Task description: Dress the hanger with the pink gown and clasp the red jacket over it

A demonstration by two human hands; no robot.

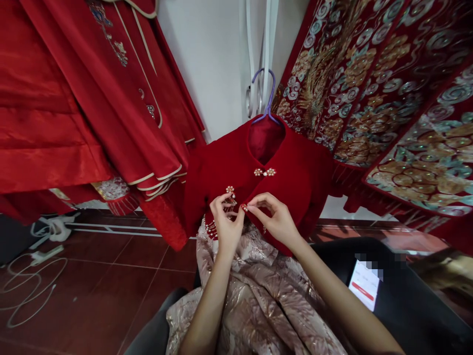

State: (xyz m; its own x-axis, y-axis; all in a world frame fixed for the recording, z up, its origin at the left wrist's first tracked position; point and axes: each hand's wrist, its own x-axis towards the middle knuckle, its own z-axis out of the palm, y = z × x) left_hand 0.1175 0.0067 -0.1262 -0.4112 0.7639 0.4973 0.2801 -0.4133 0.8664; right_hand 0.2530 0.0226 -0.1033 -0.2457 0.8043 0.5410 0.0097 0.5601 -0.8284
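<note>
A red velvet jacket [295, 192] with a stand-up collar hangs in front of me on a purple hanger [270, 101]. Its collar is joined by a flower-shaped pearl clasp [264, 172]. My right hand [276, 219] pinches the edge of the front panel at a small beaded fastener [244, 208]. Close beside it, my left hand [226, 219] has its thumb near that fastener and curled fingers at the opposite panel, just below another pearl flower [229, 190]. Its fingertips are partly hidden. Shiny pinkish patterned fabric [266, 291] lies beneath both forearms.
Red garments with pale piping [155, 123] hang at left, and embroidered sequined garments [373, 88] at right. A lit phone [364, 286] rests on a black seat [414, 305] at right. White cables [33, 281] trail over the tiled floor [99, 301].
</note>
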